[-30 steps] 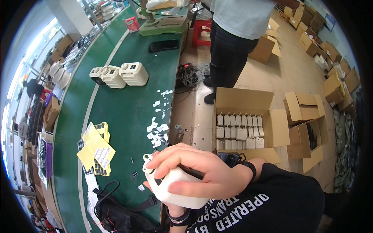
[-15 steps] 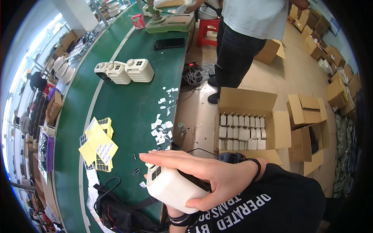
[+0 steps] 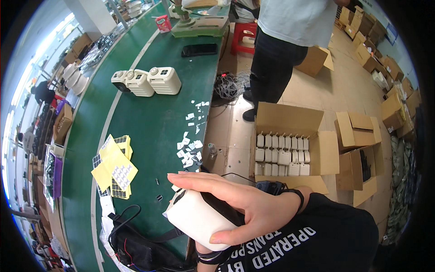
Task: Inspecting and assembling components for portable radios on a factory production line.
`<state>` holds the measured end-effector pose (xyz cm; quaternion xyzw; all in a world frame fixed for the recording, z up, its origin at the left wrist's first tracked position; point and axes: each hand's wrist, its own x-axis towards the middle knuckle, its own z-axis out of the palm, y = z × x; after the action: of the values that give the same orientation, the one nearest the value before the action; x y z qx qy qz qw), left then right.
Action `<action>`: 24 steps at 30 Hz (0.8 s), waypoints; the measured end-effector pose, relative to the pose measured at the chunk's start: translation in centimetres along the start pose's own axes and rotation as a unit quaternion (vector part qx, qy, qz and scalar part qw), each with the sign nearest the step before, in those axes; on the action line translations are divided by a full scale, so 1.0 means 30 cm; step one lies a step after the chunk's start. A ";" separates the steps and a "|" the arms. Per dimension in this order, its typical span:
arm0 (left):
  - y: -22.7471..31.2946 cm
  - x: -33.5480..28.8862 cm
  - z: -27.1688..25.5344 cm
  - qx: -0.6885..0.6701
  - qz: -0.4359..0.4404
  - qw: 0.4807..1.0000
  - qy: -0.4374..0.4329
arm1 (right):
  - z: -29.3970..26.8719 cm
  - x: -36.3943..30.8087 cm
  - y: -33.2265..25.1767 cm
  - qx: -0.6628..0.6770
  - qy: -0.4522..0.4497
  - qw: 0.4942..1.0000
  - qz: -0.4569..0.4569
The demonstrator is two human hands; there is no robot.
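Observation:
A jerrycan-shaped cream plastic device (image 3: 199, 217) is held low over the table's near right edge. My right hand (image 3: 244, 204) wraps it from the right, with fingers along its upper side and thumb against its lower side. Its dark face shows partly under my right palm. From below, my left hand (image 3: 202, 248) reaches behind the device; only the wrist area with dark bands shows, its fingers hidden. Small white label pieces (image 3: 186, 156) lie scattered beyond my fingers. Yellow sticker sheets (image 3: 113, 165) lie to the left, some with dark panels.
Several similar cream devices (image 3: 165, 81) stand farther up the green table (image 3: 140, 109), near a black phone (image 3: 199, 50). A black bag (image 3: 145, 245) lies at the near edge. An open carton (image 3: 290, 115) of white units sits on the right. Another person (image 3: 281, 59) stands beyond.
The device has turned in my hands, so its dark square panel has mostly gone from sight. My right fingertips have shifted slightly right. The scattered labels and sheets stay as they were.

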<state>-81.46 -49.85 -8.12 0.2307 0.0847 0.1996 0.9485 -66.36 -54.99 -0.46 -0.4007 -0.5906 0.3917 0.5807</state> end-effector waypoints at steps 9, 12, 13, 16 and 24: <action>0.004 0.007 0.004 0.010 0.025 0.999 0.030 | 0.005 -0.001 0.003 -0.008 0.013 1.000 -0.018; 0.012 0.019 0.015 0.027 0.063 0.996 0.062 | 0.001 0.003 0.002 -0.008 0.007 1.000 -0.016; 0.017 0.024 0.020 0.036 0.078 0.993 0.076 | -0.001 0.003 0.000 -0.020 0.003 1.000 -0.021; 0.033 0.047 0.038 0.090 0.132 0.979 0.126 | 0.005 -0.004 -0.014 -0.092 0.034 0.995 -0.006; 0.102 0.082 0.109 0.320 0.312 0.875 0.183 | 0.029 0.000 0.070 0.039 0.168 0.982 0.082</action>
<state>-79.44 -47.66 -3.98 0.4957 0.2396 0.4861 0.6787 -67.18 -54.20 -2.44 -0.4851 -0.4344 0.3880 0.6523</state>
